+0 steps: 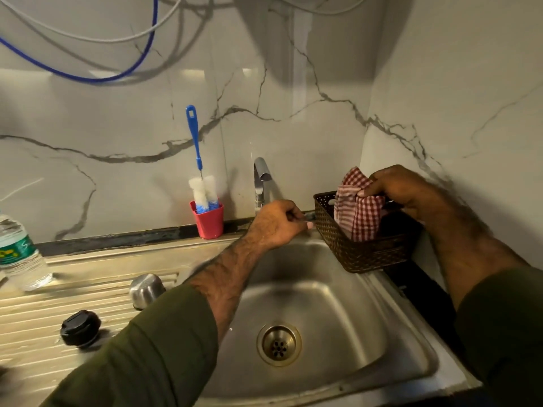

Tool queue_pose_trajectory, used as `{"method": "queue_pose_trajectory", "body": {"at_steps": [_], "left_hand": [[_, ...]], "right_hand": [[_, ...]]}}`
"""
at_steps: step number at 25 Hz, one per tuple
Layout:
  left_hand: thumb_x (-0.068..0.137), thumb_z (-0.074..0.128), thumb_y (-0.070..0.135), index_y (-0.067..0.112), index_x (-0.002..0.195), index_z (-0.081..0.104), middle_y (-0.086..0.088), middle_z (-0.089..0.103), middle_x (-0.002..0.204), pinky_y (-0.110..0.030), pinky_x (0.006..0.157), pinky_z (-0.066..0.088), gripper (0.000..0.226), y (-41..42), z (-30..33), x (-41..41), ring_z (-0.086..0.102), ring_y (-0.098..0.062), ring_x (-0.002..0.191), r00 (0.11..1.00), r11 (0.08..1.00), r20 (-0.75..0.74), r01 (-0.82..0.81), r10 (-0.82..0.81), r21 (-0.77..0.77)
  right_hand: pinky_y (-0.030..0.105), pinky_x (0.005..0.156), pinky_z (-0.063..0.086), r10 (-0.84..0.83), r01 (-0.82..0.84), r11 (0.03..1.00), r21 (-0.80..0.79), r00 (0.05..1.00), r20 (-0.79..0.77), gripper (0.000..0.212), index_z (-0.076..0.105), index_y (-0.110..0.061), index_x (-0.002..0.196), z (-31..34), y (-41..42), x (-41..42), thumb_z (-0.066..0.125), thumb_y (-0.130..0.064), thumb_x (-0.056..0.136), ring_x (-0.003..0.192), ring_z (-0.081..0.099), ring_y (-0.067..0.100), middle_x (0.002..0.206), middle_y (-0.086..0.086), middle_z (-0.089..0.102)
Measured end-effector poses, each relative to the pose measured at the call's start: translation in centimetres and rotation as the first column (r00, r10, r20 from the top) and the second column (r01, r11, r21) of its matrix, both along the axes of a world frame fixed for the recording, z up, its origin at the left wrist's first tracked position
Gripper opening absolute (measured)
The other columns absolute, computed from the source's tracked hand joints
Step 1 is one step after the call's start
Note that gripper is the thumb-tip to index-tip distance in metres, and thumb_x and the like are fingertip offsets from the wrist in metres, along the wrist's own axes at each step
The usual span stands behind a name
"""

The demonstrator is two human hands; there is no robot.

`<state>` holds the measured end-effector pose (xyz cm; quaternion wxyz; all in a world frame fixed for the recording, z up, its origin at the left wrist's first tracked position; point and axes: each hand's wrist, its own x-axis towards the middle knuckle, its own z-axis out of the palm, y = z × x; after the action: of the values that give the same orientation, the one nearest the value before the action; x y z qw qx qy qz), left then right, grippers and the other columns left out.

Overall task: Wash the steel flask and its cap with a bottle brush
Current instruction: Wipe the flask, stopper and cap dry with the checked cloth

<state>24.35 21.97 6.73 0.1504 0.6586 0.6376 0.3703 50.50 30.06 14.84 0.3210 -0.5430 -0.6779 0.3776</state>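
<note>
Left hand point(276, 224) reaches to the base of the tap point(261, 183) at the far edge of the sink point(338, 304), fingers curled round what looks like the tap lever; no water is seen running from the spout. Right hand point(393, 189) is over the brown woven basket point(352, 248) at the sink's far right corner, pinching the top of a red-and-white checked cloth point(357, 212) that stands in it. The flask body is not plainly in view; a rounded steel piece point(146, 289), likely its outer cup, sits upturned on the ribbed draining surface point(44, 324) left of the basin, and the black cap point(80, 328) lies nearer on the same surface. The bottle brush point(196, 160) stands untouched, bristles down, in a red cup point(209, 220) against the far wall, left of the tap. A plastic water bottle point(17, 254) stands at far left. Judgement: the step is working the tap, whether to start or stop the water cannot be told. To do it well: turn the lever gently for a moderate stream so nothing splashes the cloth, keep the forearm clear of the steel piece, which sits close beside the sleeve, and let go of the cloth so the right hand is free to take the brush.
</note>
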Motion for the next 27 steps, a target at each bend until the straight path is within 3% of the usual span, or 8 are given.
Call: {"method": "queue_pose_trajectory", "body": {"at_steps": [4,9,11,14,17,19,23,27], "left_hand": [[0.096,0.078,0.039,0.019,0.097,0.077,0.006,0.075,0.087,-0.034,0.075,0.061,0.020,-3.9,0.8,-1.6,0.072,-0.013,0.082,0.985,0.994,0.169,0.009,-0.028,0.107],[0.100,0.070,0.045,0.025,0.129,0.074,0.006,0.077,0.119,-0.031,0.096,0.061,0.035,-10.4,3.5,-5.4,0.072,-0.011,0.111,0.934,0.980,0.311,0.137,-0.177,0.144],[0.099,0.073,0.041,0.025,0.126,0.076,0.004,0.079,0.119,-0.037,0.098,0.062,0.031,-12.7,4.6,-7.0,0.073,-0.015,0.114,0.908,0.970,0.343,0.211,-0.241,0.123],[0.102,0.072,0.024,0.014,0.107,0.079,-0.001,0.081,0.096,-0.035,0.085,0.063,0.013,-15.2,5.8,-9.7,0.076,-0.015,0.092,0.943,0.977,0.267,0.170,-0.200,0.131],[0.106,0.064,0.015,0.009,0.097,0.071,-0.001,0.073,0.085,-0.032,0.073,0.057,0.013,-16.7,6.8,-12.6,0.066,-0.012,0.080,0.987,0.980,0.156,-0.010,-0.021,0.197],[0.107,0.060,0.015,0.011,0.097,0.066,0.001,0.068,0.084,-0.031,0.070,0.053,0.013,-17.4,8.3,-13.8,0.060,-0.012,0.078,0.993,0.959,0.085,-0.103,0.084,0.265],[0.108,0.058,0.014,0.013,0.096,0.064,0.008,0.062,0.079,-0.023,0.066,0.047,0.013,-19.7,12.3,-15.6,0.055,-0.006,0.072,0.984,0.948,-0.085,-0.123,0.154,0.294],[0.107,0.061,0.020,0.013,0.098,0.067,-0.002,0.072,0.098,-0.032,0.077,0.053,0.013,-21.6,13.7,-19.9,0.066,-0.020,0.092,0.929,0.912,-0.136,-0.296,0.344,0.285]], "right_hand": [[0.035,0.069,0.055,0.272,-0.274,0.954,0.124,0.962,0.030,0.008,0.080,-0.009,0.088,2.5,-5.0,-1.6,0.081,-0.005,0.082,0.086,0.072,0.025,0.089,0.009,0.079],[0.031,0.078,0.058,0.441,-0.469,0.863,0.186,0.881,0.173,0.012,0.084,-0.021,0.098,3.5,-10.9,-7.3,0.080,-0.024,0.087,0.087,0.076,0.016,0.090,-0.004,0.081],[0.026,0.070,0.056,0.452,-0.480,0.853,0.202,0.875,0.173,0.010,0.083,-0.025,0.098,2.9,-12.2,-10.2,0.078,-0.028,0.090,0.081,0.075,0.012,0.085,-0.008,0.080],[0.027,0.066,0.055,0.409,-0.430,0.877,0.214,0.902,0.135,0.008,0.083,-0.024,0.089,1.8,-13.5,-14.5,0.079,-0.031,0.089,0.076,0.074,0.012,0.079,-0.006,0.079],[0.036,0.077,0.058,0.421,-0.394,0.901,0.181,0.895,-0.146,0.008,0.080,-0.014,0.086,0.3,-14.5,-18.1,0.080,-0.022,0.088,0.086,0.076,0.024,0.083,0.001,0.080],[0.043,0.085,0.059,0.483,-0.484,0.869,0.098,0.789,-0.381,0.011,0.078,-0.011,0.096,-1.3,-15.8,-19.8,0.079,-0.014,0.085,0.097,0.074,0.033,0.095,0.007,0.080],[0.039,0.078,0.049,0.612,-0.678,0.735,0.016,0.654,-0.445,0.025,0.077,-0.010,0.098,-6.2,-19.8,-25.1,0.073,-0.003,0.074,0.088,0.066,0.027,0.099,0.013,0.075],[0.046,0.088,0.056,0.305,-0.717,0.689,-0.109,0.423,-0.853,0.043,0.069,0.000,0.112,-6.9,-22.6,-28.3,0.058,-0.002,0.070,0.101,0.067,0.035,0.107,0.017,0.074]]}}
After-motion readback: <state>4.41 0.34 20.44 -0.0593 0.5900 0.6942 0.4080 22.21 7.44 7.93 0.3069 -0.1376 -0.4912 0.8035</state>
